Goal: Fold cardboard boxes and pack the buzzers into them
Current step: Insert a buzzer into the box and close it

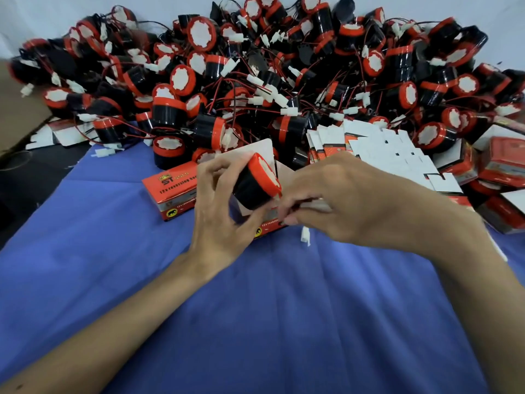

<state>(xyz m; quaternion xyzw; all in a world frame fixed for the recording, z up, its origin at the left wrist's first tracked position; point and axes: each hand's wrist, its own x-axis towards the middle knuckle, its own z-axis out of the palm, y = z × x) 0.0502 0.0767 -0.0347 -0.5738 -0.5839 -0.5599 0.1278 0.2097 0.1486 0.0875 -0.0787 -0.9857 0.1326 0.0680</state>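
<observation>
Fingers and thumb of the left hand (218,214) are curled round a buzzer (255,183), which is held tilted, red rim up and to the right, just above the mouth of an open box (271,222) on the blue cloth (255,308). The right hand (346,200) is bunched beside it, fingertips drawn together at the box's near edge; whether a flap or the buzzer's wire is pinched cannot be told. A white connector (305,236) dangles just below that hand, outside the box. The step in hand is judged to be the seating of the buzzer. It would best be done with the box steadied, the wire and connector gathered in first so that nothing is trapped under the flap, and the black body lowered squarely rather than forced at an angle against the thin card. A closed box (167,191) lies just to the left, flat blanks (392,157) are fanned to the right, and a pile (255,81) of loose buzzers is heaped behind.
</observation>
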